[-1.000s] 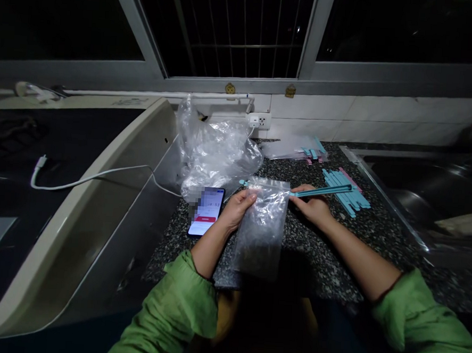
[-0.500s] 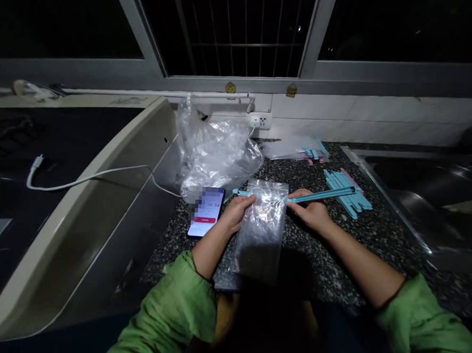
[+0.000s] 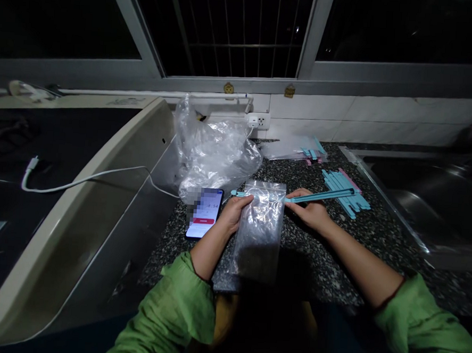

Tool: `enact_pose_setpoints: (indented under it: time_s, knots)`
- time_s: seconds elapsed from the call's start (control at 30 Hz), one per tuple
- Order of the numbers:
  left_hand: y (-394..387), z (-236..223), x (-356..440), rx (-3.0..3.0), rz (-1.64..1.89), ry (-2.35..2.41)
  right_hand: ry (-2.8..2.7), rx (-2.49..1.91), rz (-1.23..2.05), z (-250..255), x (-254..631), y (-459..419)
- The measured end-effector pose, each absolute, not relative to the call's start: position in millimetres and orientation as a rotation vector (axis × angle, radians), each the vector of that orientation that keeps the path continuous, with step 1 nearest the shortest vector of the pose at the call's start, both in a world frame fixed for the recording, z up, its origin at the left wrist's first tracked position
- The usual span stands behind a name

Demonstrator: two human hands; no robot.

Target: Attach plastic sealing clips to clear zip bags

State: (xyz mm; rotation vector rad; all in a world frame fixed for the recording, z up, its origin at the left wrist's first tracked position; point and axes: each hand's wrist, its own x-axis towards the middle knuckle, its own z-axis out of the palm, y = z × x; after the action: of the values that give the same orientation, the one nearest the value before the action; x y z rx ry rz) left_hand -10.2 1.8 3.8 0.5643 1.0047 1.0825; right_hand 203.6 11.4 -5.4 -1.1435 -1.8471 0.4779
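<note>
Low over the counter I hold a clear zip bag (image 3: 259,236) by its upper part, its body hanging toward me. A long light-blue bag-sealing clip (image 3: 318,195) lies across the bag just below its top edge. It sticks out past both sides, and its right part looks doubled. My left hand (image 3: 234,211) is closed on the bag's left edge, thumb on top, with the clip's left end poking out above it. My right hand (image 3: 308,206) pinches the clip beside the bag's right edge. Behind it lies a pile of blue clips (image 3: 345,194) with a pink one.
A lit phone (image 3: 205,214) lies left of the bag. Behind it sits a crumpled plastic bag (image 3: 217,151). Packaged blue and pink clips (image 3: 297,150) lie near the wall socket (image 3: 262,120). A sink (image 3: 430,193) is at the right, a large appliance (image 3: 99,189) with a white cable at the left.
The clip has slid left across the bag, so more of its left end shows past my left hand. My right hand has come slightly nearer to me; both hands keep their grip.
</note>
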Motion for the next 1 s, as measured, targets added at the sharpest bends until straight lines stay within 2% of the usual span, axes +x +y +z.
enact_pose_setpoints:
  time_s: [0.4, 1.0]
  knots:
    - [6, -2, -10, 0.52, 1.167, 1.035, -1.992, -1.143, 0.408, 8, 210, 13]
    - [4, -3, -10, 0.586, 1.147, 1.065, -1.846, -1.061, 0.497, 24, 225, 10]
